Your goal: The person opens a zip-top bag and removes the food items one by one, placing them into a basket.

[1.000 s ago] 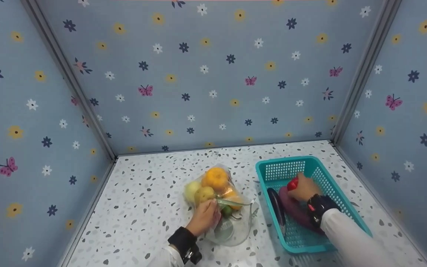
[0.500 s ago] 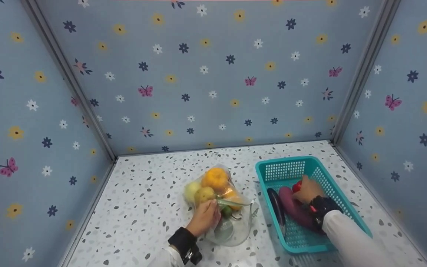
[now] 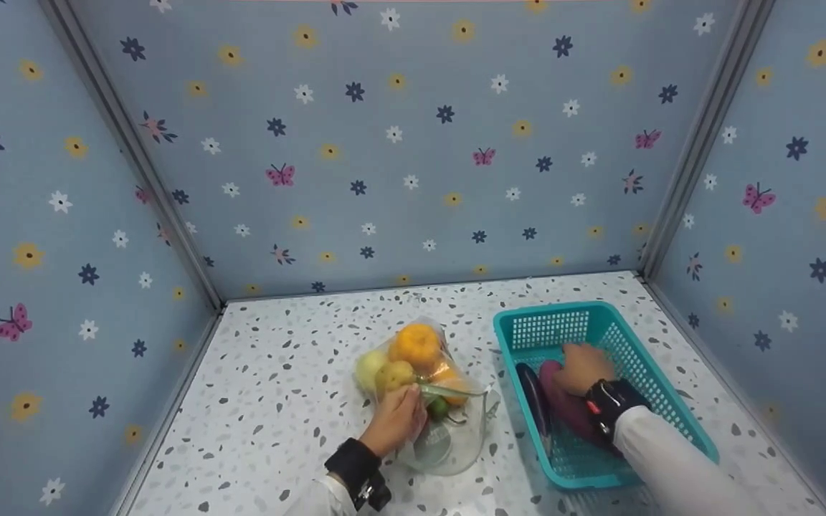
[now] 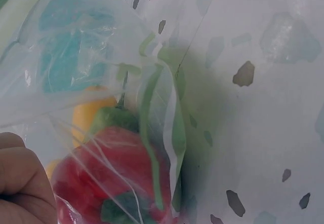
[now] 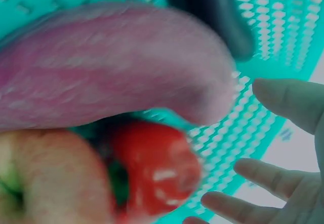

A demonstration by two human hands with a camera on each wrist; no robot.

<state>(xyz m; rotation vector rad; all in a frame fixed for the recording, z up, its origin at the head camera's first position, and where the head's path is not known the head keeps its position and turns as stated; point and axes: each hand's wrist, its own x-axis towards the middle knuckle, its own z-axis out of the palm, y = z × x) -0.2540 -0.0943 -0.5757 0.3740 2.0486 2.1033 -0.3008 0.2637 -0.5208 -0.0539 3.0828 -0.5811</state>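
My left hand (image 3: 395,419) pinches the rim of a clear zip bag (image 3: 459,444) lying on the table. Through its film show a small orange pumpkin (image 3: 416,345), round yellowish produce (image 3: 394,375) and a green pepper (image 3: 439,408). A red bell pepper (image 4: 116,168) inside it is clear only in the left wrist view. My right hand (image 3: 586,369) is over the basket (image 3: 553,331), fingers spread and apart from the produce in the right wrist view. Near it lie a thick curved purple-red vegetable (image 5: 126,62), a glossy red vegetable (image 5: 159,163) and an apple (image 5: 55,178).
A dark eggplant (image 3: 533,401) lies along the basket's left side. Speckled white table (image 3: 277,401) surrounds the bag and basket. Patterned panels (image 3: 413,143) stand behind and on both sides.
My right hand lowered the red vegetable deeper into the basket, let it go and shifted slightly left over the purple-red vegetable. The left hand and bag have stayed put.
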